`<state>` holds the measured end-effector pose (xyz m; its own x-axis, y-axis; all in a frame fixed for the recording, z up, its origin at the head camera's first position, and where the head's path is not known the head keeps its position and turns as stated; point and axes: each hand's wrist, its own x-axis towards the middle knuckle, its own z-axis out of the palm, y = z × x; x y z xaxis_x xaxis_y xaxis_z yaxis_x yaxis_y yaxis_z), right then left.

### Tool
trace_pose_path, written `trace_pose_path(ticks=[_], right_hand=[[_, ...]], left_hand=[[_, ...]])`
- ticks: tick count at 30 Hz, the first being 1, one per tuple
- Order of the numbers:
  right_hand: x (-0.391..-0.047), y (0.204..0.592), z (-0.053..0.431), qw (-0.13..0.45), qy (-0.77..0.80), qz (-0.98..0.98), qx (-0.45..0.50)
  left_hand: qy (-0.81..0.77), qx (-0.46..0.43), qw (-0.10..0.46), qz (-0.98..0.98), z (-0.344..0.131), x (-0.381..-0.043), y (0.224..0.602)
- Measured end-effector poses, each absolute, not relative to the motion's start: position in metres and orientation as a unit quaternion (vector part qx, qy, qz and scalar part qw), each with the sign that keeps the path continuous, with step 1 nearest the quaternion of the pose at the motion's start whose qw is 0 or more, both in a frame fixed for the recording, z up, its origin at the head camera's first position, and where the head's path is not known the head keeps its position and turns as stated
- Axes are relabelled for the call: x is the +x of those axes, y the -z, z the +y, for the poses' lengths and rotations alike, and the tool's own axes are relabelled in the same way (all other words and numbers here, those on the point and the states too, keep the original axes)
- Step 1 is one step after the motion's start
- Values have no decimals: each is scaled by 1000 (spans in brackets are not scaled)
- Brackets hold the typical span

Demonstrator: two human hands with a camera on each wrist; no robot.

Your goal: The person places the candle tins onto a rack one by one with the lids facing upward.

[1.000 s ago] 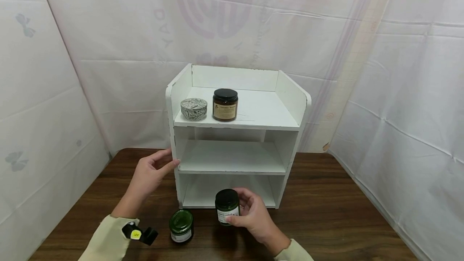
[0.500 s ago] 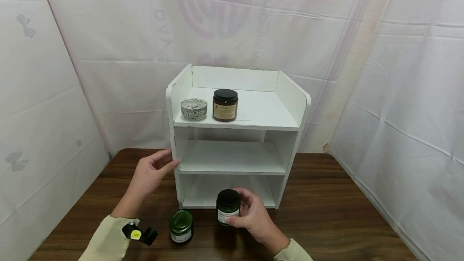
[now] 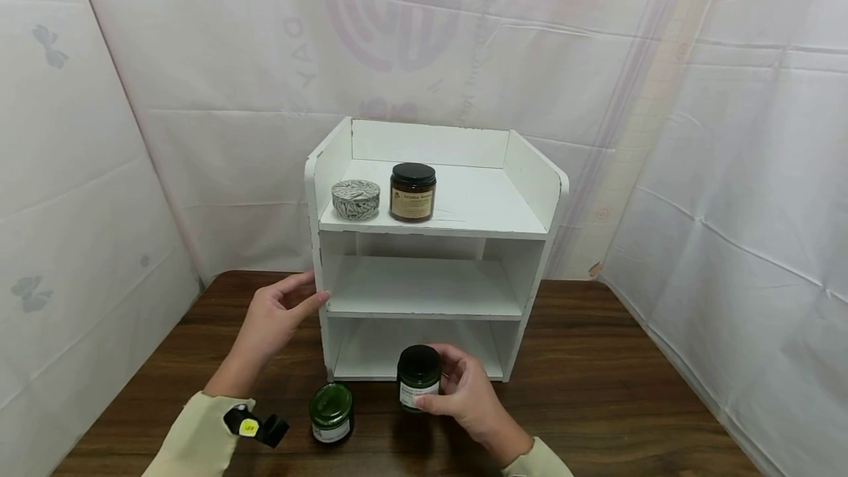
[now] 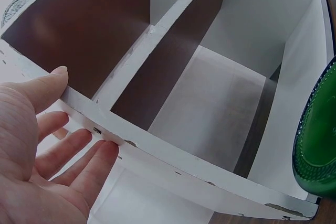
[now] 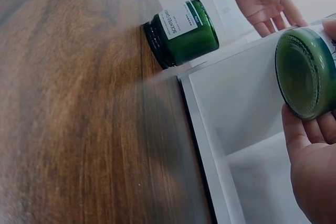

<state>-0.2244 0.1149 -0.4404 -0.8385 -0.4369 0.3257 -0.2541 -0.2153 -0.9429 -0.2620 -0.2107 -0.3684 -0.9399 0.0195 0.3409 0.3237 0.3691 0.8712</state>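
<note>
In the head view my right hand (image 3: 467, 397) grips a green scented-candle jar (image 3: 419, 377) with black lid up, in front of the lowest shelf. Its glass base (image 5: 300, 77) shows in the right wrist view, off the table. My left hand (image 3: 271, 319) holds the left side panel of a white shelf unit (image 3: 424, 234), with the thumb on the front edge and fingers on the outer face (image 4: 58, 156). Between the hands a second green candle jar (image 3: 331, 412) stands upside down on its black lid on the table.
On the top shelf sit a round leaf-patterned tin (image 3: 355, 200) and an amber jar (image 3: 413, 193) with a black lid and tan label. The brown wooden table (image 3: 609, 389) is enclosed by white cloth walls (image 3: 232, 94).
The candle jar in my right hand has shifted slightly to the right. My left hand stays at the shelf unit's side panel, and the other jars and tin have not moved.
</note>
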Motion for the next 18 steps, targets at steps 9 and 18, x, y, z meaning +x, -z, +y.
trace_pose_path(ticks=[9,18], right_hand=[[-226,438,119,46,734,610,-294],[-226,432,123,28,739,599,-308]], left_hand=[[543,-99,138,-822,-211,-261,367],[541,-95,138,-824,-210,-261,367]])
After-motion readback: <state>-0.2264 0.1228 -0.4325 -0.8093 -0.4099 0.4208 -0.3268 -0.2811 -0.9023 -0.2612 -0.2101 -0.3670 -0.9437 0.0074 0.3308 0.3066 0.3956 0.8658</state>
